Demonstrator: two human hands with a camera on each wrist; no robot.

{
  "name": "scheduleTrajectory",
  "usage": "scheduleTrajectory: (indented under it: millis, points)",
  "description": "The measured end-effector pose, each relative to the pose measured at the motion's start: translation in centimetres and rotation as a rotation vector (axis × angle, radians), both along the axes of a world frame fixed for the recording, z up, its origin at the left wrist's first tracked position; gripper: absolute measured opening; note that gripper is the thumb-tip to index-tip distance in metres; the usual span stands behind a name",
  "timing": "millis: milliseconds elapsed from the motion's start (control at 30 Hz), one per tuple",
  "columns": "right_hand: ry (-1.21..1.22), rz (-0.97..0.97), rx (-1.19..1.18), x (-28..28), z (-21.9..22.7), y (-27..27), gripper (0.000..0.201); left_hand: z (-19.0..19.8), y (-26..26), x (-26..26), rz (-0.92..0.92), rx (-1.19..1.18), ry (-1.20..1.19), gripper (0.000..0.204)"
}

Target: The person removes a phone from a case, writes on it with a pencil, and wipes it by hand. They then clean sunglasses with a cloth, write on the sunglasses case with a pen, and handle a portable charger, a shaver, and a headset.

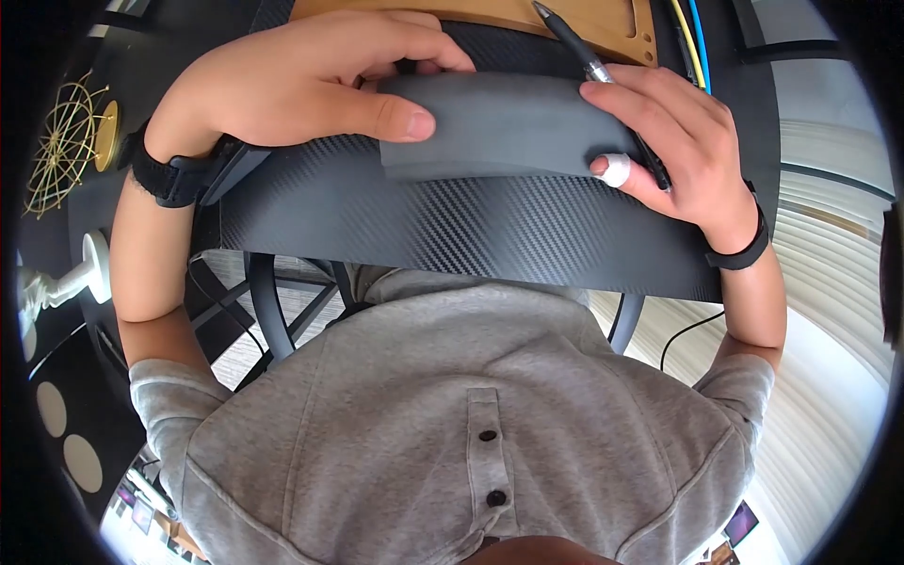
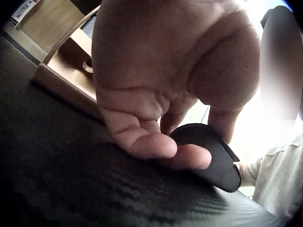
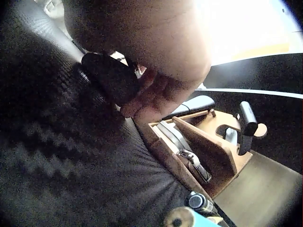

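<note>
No readable text, label, brand, number or sign on the dark case (image 1: 499, 122) or the pen (image 1: 598, 71); the small screen (image 1: 741, 524) at lower right and the coloured patch (image 2: 22, 10) — left wrist view — are too blurred to read.

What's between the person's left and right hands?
In the head view, a long, dark grey case spans from the left hand to the right hand, which also holds a black pen.

Left hand (image 1: 311, 89) holds a grey case (image 1: 504, 127); right hand (image 1: 686, 137) holds it plus 1 pen (image 1: 565, 38).
</note>
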State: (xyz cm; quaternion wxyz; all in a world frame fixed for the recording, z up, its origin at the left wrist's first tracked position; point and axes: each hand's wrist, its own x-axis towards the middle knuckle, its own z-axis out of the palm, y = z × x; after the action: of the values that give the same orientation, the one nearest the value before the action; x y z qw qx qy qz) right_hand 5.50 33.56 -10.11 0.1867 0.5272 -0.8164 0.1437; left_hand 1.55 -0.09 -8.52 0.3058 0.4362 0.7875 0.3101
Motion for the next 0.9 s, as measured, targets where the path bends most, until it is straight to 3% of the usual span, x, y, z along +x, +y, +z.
scheduleTrajectory:
  millis: [200,300,500,700,900]
  points:
    - [0.025,0.008,0.009,0.0,-0.2,0.2,0.042,-0.3,0.1,-0.1,-0.049,0.051,0.053,0.06]
    - [-0.012,0.02,0.022,0.3,0.0,0.2,0.049,0.8,0.6,0.3,0.037,-0.049,-0.06,0.06]
    - [0.022,0.019,-0.017,0.0,-0.4,0.1,0.042,-1.1,0.0,0.0,-0.032,0.126,0.033,0.058]
    - [0.042,0.034,-0.018,0.0,-0.3,0.1,0.043,1.0,0.9,1.0,0.1,-0.024,-0.116,0.055]
    - [0.038,0.057,-0.009,0.3,0.0,0.1,0.051,0.0,0.4,1.1,0.095,0.029,-0.055,0.059]
